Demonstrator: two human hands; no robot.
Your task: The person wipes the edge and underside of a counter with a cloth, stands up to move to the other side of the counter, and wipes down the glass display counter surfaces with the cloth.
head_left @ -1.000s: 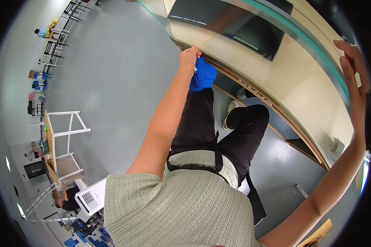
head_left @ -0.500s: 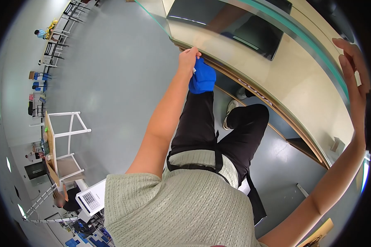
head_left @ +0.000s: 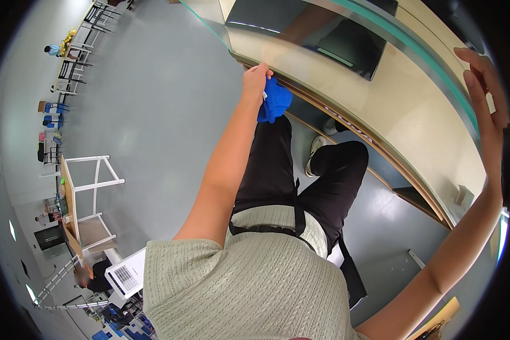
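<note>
A bright blue cloth [head_left: 276, 102] hangs from my left hand [head_left: 256, 79], whose fingers are closed on its top beside the edge of the glass-topped cabinet [head_left: 402, 107]. The cloth hangs just above my left thigh. My right hand [head_left: 484, 85] is raised at the far right by the glass edge, its fingers apart and slightly bent, with nothing seen in it. Through the glass a dark flat panel [head_left: 345, 48] shows.
A white-legged table [head_left: 99, 186] stands at the left, with a laptop [head_left: 126, 276] below it. Near the laptop is a person in black [head_left: 99, 277]. Chairs [head_left: 72, 72] and desks line the far wall. A small grey block [head_left: 463, 196] sits at the cabinet's right end.
The blue cloth has swung up a little and looks more crumpled. My left hand has shifted slightly up and left, while my right hand has hardly moved.
</note>
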